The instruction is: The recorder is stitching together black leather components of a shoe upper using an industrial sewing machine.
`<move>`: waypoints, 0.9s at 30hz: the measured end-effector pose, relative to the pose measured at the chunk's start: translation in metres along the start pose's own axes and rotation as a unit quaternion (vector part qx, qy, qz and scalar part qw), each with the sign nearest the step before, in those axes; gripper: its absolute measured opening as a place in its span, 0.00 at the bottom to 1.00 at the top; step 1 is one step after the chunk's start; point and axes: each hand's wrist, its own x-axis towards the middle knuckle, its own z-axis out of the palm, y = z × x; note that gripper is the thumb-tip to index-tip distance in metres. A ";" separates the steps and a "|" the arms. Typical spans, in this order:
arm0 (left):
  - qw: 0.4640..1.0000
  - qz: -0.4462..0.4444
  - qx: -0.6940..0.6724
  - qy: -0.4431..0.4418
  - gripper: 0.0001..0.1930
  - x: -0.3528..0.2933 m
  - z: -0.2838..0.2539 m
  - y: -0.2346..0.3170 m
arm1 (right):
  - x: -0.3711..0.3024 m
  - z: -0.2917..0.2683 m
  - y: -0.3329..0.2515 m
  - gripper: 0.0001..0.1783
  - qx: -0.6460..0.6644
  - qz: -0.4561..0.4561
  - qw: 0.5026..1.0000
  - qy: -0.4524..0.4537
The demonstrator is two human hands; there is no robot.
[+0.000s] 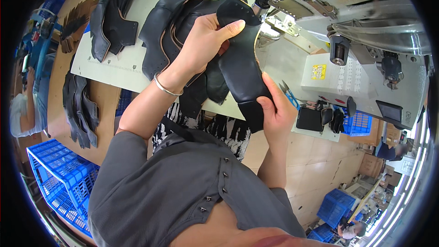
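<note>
Panel [242,71] of black, leather-like material, curved in outline, is held up between both hands, its upper end at the left fingers and its lower part at the right fingers. Left hand [201,41]: thumb pressed on the panel's face, remaining fingers curled behind and mostly hidden; grip narrow, holding the panel. Right hand [280,114]: thumb on the face near the lower end, fingers along the right-hand edge; grip likewise narrow, holding the same panel. Small holes show in the end just beyond the left thumb. A bangle [165,90], silver-coloured, circles the left wrist.

Pile of similar black pieces [157,32] lies on the pale tabletop [132,58], behind and to the left of the left fingers. Second pile [103,23] lies farther left on the same surface. Well left of the left fingers, black strips [81,110] rest on a brown surface [55,103]; a blue crate [75,180] stands below them. Scissors [292,102] with blue handles lie just right of the right fingers; a black tray [309,120] sits near, lower right. Machine [372,96] with a clear guard [384,36] stands farther right.
</note>
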 end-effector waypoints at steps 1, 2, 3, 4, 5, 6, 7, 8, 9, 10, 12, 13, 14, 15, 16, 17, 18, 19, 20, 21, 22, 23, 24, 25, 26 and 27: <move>1.000 -0.002 -0.002 -0.006 0.16 -0.003 0.001 0.002 | 0.002 -0.004 0.002 0.24 0.007 -0.005 1.000 -0.004; 1.000 -0.004 -0.004 -0.013 0.16 -0.006 0.001 0.003 | 0.005 -0.009 0.002 0.23 0.043 0.013 0.999 -0.012; 1.000 -0.004 -0.004 -0.013 0.16 -0.007 0.001 0.004 | 0.007 -0.013 0.004 0.23 0.043 0.013 0.999 -0.012; 1.000 -0.005 0.012 -0.018 0.17 -0.009 0.001 0.005 | 0.008 -0.017 0.007 0.23 0.059 0.017 0.998 -0.021; 0.999 -0.007 0.028 -0.023 0.17 -0.010 0.001 0.006 | 0.010 -0.020 0.009 0.23 0.075 0.022 0.996 -0.029; 0.999 -0.007 0.028 -0.023 0.17 -0.011 0.002 0.008 | 0.011 -0.023 0.009 0.22 0.084 0.033 0.995 -0.038; 0.999 -0.002 0.028 -0.019 0.18 -0.013 0.004 0.010 | 0.012 -0.025 0.010 0.22 0.084 0.033 0.995 -0.038; 1.000 0.003 0.026 -0.016 0.19 -0.013 0.005 0.011 | 0.014 -0.028 0.011 0.21 0.088 0.028 0.995 -0.043; 1.000 0.003 0.027 -0.016 0.19 -0.012 0.005 0.009 | 0.016 -0.030 0.013 0.20 0.091 0.023 0.994 -0.048; 0.999 -0.001 0.029 -0.019 0.20 -0.011 0.004 0.006 | 0.018 -0.033 0.014 0.20 0.110 0.030 0.992 -0.050; 0.999 -0.006 0.032 -0.022 0.20 -0.011 0.004 0.002 | 0.021 -0.039 0.015 0.20 0.120 0.061 0.989 -0.067; 1.000 -0.006 0.023 -0.020 0.20 -0.010 0.005 0.002 | 0.022 -0.041 0.015 0.20 0.129 0.092 0.984 -0.084; 1.000 -0.006 0.014 -0.020 0.21 -0.010 0.005 0.001 | 0.025 -0.043 0.014 0.20 0.146 0.089 0.981 -0.092; 1.000 -0.006 0.014 -0.020 0.21 -0.009 0.005 0.000 | 0.026 -0.043 0.015 0.20 0.147 0.089 0.981 -0.091; 1.000 -0.009 0.016 -0.017 0.20 -0.008 0.005 -0.001 | 0.027 -0.043 0.016 0.20 0.154 0.084 0.980 -0.089; 1.000 -0.011 0.018 -0.014 0.20 -0.007 0.005 -0.002 | 0.028 -0.043 0.017 0.20 0.162 0.079 0.980 -0.088; 1.000 -0.011 0.018 -0.014 0.20 -0.008 0.006 -0.001 | 0.030 -0.043 0.019 0.20 0.162 0.079 0.980 -0.087; 1.000 -0.011 0.005 -0.017 0.20 -0.008 0.008 0.002 | 0.031 -0.043 0.020 0.20 0.176 0.075 0.978 -0.084; 1.000 -0.011 -0.009 -0.020 0.20 -0.008 0.009 0.004 | 0.031 -0.043 0.021 0.20 0.190 0.071 0.976 -0.082; 1.000 -0.011 -0.008 -0.021 0.20 -0.008 0.009 0.005 | 0.032 -0.043 0.022 0.20 0.189 0.072 0.976 -0.081; 1.000 -0.010 -0.005 -0.022 0.20 -0.007 0.009 0.005 | 0.033 -0.044 0.022 0.20 0.188 0.077 0.975 -0.087; 1.000 -0.009 -0.001 -0.022 0.20 -0.006 0.009 0.006 | 0.034 -0.045 0.022 0.20 0.188 0.082 0.974 -0.093; 1.000 -0.008 -0.001 -0.022 0.20 -0.005 0.009 0.005 | 0.034 -0.045 0.021 0.20 0.188 0.082 0.974 -0.093; 1.000 -0.014 0.000 -0.016 0.20 -0.003 0.008 0.004 | 0.035 -0.045 0.020 0.21 0.185 0.087 0.975 -0.091; 1.000 -0.020 0.001 -0.010 0.20 -0.002 0.008 0.003 | 0.035 -0.044 0.019 0.21 0.182 0.091 0.975 -0.090; 1.000 -0.020 0.001 -0.010 0.20 -0.001 0.008 0.003 | 0.035 -0.044 0.020 0.21 0.181 0.091 0.975 -0.090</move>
